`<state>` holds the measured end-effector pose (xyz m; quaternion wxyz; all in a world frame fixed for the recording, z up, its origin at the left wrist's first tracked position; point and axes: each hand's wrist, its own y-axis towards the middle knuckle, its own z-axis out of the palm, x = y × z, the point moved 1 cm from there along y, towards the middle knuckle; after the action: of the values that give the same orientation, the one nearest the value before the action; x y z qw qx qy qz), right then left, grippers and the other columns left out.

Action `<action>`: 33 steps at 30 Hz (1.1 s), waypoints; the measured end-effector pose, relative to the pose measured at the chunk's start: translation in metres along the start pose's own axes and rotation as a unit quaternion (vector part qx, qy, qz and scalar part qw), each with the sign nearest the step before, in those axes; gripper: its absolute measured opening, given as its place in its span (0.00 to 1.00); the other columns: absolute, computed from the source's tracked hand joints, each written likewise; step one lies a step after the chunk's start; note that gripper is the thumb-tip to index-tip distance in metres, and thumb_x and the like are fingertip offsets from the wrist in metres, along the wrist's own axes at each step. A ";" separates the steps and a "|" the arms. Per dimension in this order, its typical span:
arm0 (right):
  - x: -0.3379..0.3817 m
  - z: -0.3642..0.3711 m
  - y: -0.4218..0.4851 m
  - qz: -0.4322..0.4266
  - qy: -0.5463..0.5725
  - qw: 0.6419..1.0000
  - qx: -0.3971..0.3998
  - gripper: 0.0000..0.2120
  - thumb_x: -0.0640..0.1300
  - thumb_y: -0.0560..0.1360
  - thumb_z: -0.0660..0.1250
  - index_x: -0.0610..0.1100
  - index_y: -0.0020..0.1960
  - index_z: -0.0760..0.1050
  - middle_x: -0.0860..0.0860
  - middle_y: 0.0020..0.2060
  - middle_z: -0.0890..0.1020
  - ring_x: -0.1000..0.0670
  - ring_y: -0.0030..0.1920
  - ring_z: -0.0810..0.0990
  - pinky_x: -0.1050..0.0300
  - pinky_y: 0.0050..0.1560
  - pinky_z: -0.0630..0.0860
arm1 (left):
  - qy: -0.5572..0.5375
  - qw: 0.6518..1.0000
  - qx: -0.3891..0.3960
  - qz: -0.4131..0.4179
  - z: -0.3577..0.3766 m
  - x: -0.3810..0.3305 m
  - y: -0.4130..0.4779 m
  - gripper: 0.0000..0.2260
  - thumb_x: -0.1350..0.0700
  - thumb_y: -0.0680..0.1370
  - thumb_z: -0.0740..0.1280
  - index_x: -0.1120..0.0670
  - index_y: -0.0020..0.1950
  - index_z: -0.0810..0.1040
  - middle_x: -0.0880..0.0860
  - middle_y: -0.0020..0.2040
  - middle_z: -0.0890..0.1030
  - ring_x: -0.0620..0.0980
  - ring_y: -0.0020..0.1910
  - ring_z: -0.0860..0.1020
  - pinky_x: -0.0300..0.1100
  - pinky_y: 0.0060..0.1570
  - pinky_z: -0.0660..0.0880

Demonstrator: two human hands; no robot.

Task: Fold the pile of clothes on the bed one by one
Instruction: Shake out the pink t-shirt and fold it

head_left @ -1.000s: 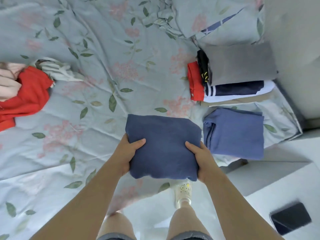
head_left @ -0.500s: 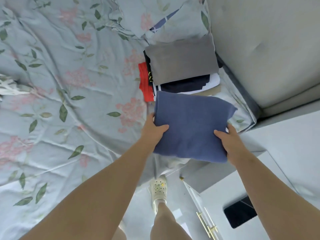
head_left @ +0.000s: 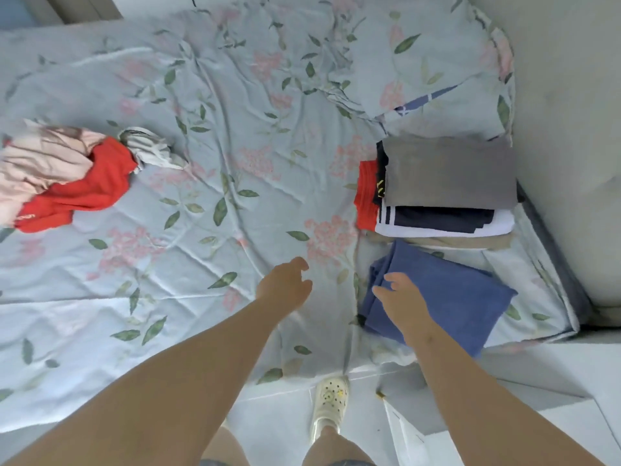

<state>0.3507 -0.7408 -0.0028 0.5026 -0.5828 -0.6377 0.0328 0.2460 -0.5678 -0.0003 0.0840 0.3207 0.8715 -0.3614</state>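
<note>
Bed, floral sheet, rumpled.

- Blue folded garment lies flat at the bed's near right corner. Long axis runs diagonally, far-left to near-right. Layered fold edges face left.
- Folded stack sits just beyond it, grey piece on top, with navy-and-white, tan and red layers showing beneath. Long axis runs left-right.
- Unfolded pile is at the far left, well apart: pink, red and striped pieces bunched together.
- Right hand is over the blue garment's near-left part. Grip spread, fingers relaxed, pinching nothing. Cannot tell if it touches the cloth.
- Left hand is above bare sheet, just left of the blue garment. Grip loosely curled, holding nothing.
- Shoe is on the floor by the bed's edge.
</note>
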 end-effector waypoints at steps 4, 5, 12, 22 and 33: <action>0.074 0.064 -0.001 -0.084 -0.100 0.990 0.048 0.18 0.47 0.78 0.61 0.45 0.67 0.68 0.46 0.63 0.73 0.45 0.56 0.75 0.49 0.58 0.72 | 0.027 0.999 -0.042 -0.004 -0.049 0.064 -0.007 0.15 0.51 0.80 0.57 0.47 0.67 0.68 0.49 0.59 0.77 0.50 0.55 0.77 0.43 0.49 0.74; 0.091 0.082 -0.001 -0.104 -0.119 0.986 0.054 0.18 0.47 0.77 0.62 0.45 0.66 0.69 0.46 0.63 0.73 0.45 0.58 0.75 0.50 0.59 0.72 | 0.025 0.998 -0.052 -0.010 -0.061 0.084 -0.007 0.15 0.51 0.81 0.57 0.47 0.67 0.68 0.49 0.59 0.77 0.49 0.55 0.76 0.43 0.50 0.74; 0.205 0.242 -0.018 -0.164 -0.242 0.950 0.107 0.17 0.48 0.78 0.59 0.47 0.66 0.68 0.48 0.62 0.73 0.46 0.59 0.74 0.53 0.58 0.71 | 0.036 0.995 -0.083 -0.050 -0.148 0.250 0.000 0.14 0.51 0.81 0.57 0.47 0.67 0.68 0.48 0.60 0.77 0.49 0.58 0.75 0.42 0.53 0.72; 0.306 0.454 -0.060 -0.142 -0.264 0.938 0.175 0.17 0.47 0.78 0.59 0.45 0.66 0.69 0.46 0.63 0.72 0.45 0.60 0.74 0.48 0.63 0.71 | 0.030 0.997 -0.044 -0.055 -0.240 0.453 0.018 0.14 0.53 0.81 0.56 0.48 0.67 0.69 0.48 0.60 0.77 0.50 0.58 0.75 0.41 0.50 0.71; 0.370 0.538 -0.012 -0.111 -0.286 0.941 0.146 0.17 0.46 0.78 0.58 0.48 0.66 0.67 0.49 0.64 0.70 0.48 0.61 0.73 0.50 0.62 0.71 | 0.008 0.996 -0.065 -0.067 -0.301 0.550 0.119 0.16 0.55 0.81 0.57 0.49 0.68 0.68 0.50 0.64 0.73 0.51 0.62 0.72 0.44 0.55 0.70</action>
<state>0.0453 -0.1646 -0.0376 0.3792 -0.3948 -0.8033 0.2347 -0.0840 -0.0249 -0.0585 0.0736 0.2583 0.9132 -0.3066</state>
